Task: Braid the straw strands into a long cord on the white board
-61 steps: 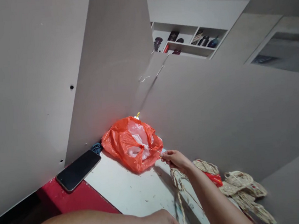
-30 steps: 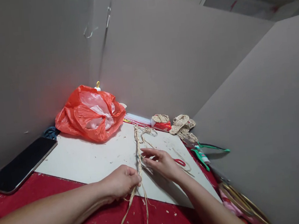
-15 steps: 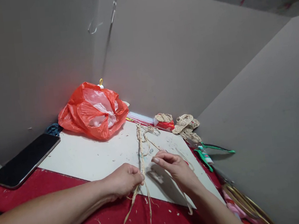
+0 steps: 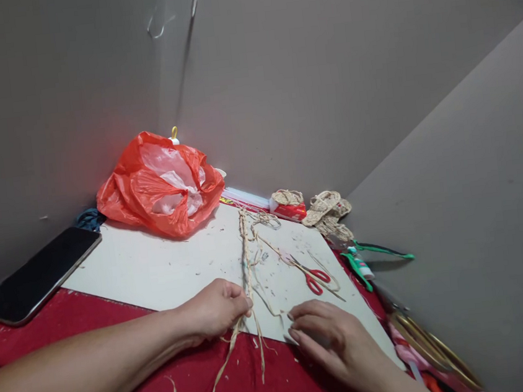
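Observation:
My left hand (image 4: 229,305) pinches the lower end of a narrow straw braid (image 4: 244,247), which lies lengthwise on a white board. Loose straw strands (image 4: 227,358) hang below those fingers over the red cloth. To the right, my right hand (image 4: 335,338) is low over the board's front edge, fingers apart and slightly curled. Its fingertips are close to the end of a thin strand (image 4: 268,304); contact cannot be made out. Red-handled scissors (image 4: 314,278) lie on the board beyond that hand, with another long strand across them.
A red plastic bag (image 4: 162,188) sits at the back left, near a black phone (image 4: 40,275). Woven straw pieces (image 4: 326,211) and a red packet (image 4: 289,208) line the back. Green-handled tools (image 4: 358,270) lie along the right edge. Grey walls (image 4: 302,92) enclose the table.
My right hand has let go of the long strand and moved down to the right, its fingers spreading. The scissors now show. My left hand keeps its pinch on the braid.

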`<state>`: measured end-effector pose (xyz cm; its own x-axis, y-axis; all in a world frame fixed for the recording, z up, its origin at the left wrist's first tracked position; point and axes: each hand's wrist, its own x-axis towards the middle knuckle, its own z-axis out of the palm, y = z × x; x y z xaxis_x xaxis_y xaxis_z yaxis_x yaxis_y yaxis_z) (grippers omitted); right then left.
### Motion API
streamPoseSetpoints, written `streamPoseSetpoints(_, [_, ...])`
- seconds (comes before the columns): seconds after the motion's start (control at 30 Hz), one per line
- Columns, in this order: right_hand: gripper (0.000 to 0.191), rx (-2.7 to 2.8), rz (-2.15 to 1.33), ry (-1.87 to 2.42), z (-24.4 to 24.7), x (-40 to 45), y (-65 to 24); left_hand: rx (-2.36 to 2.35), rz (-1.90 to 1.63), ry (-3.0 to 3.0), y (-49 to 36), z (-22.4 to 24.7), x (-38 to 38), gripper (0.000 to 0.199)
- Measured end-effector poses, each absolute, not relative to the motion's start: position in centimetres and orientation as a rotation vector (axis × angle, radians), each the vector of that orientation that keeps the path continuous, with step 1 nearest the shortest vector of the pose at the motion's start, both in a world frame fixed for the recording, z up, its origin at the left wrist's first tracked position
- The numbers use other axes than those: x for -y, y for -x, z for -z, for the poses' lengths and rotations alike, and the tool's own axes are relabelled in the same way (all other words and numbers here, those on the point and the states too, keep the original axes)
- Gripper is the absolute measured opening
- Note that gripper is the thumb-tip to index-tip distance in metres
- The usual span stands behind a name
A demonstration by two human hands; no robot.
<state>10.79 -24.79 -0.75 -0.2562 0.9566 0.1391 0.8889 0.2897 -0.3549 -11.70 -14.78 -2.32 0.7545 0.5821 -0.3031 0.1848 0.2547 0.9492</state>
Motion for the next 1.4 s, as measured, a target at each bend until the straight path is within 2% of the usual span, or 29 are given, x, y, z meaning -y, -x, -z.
streamPoseSetpoints(0.23, [0.021,1.673,-0.237,1.813,0.5,22.5,-10.8,-0.679,-0.327,-1.335,11.7,2.6,14.7,0.026])
streamPoseSetpoints(0.5, [0.022,1.728,-0.241,2.145,1.2,14.9,-7.6,-0.684,-0.319,-1.321,11.7,2.0,14.8,0.021])
streamPoseSetpoints(0.73, [0.021,1.644,-0.625,1.923,1.7,16.4,-8.9,-0.689,-0.325,-1.325,11.7,2.2,14.8,0.019])
streamPoseSetpoints(0.9, [0.026,1.218,-1.064,1.531,0.4,19.2,-9.3,-0.693,-0.327,-1.338,11.7,2.0,14.8,0.02])
streamPoseSetpoints(1.03, [0.029,1.011,-1.173,1.379,0.3,19.7,-9.1,-0.694,-0.338,-1.351,11.7,2.4,14.8,0.022])
streamPoseSetpoints(1.17, [0.022,0.9,-1.302,1.296,0.5,19.8,-8.8,-0.691,-0.321,-1.343,11.7,2.6,14.8,0.022])
streamPoseSetpoints(1.4, [0.028,0.893,-1.248,1.356,0.3,20.7,-8.2,-0.681,-0.315,-1.302,11.6,2.2,14.8,0.023])
